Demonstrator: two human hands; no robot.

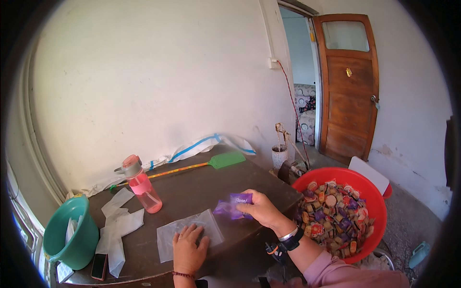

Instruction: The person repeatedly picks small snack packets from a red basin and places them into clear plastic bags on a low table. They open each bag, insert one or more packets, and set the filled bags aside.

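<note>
My left hand lies flat, fingers apart, on a clear plastic zip bag on the dark table. Just right of the bag, above the table, my right hand grips purple packets between thumb and fingers; how many is unclear. Beyond my right forearm stands a red plastic basin filled with small wrapped items in purple, red and tan. Several more clear bags lie overlapping to the left of the bag under my left hand.
A pink water bottle stands behind the bags. Behind it lies a green fly swatter. A green plastic bucket and a phone are at the left. A rolled white cloth or sack lies along the wall. An open wooden door stands beyond the basin.
</note>
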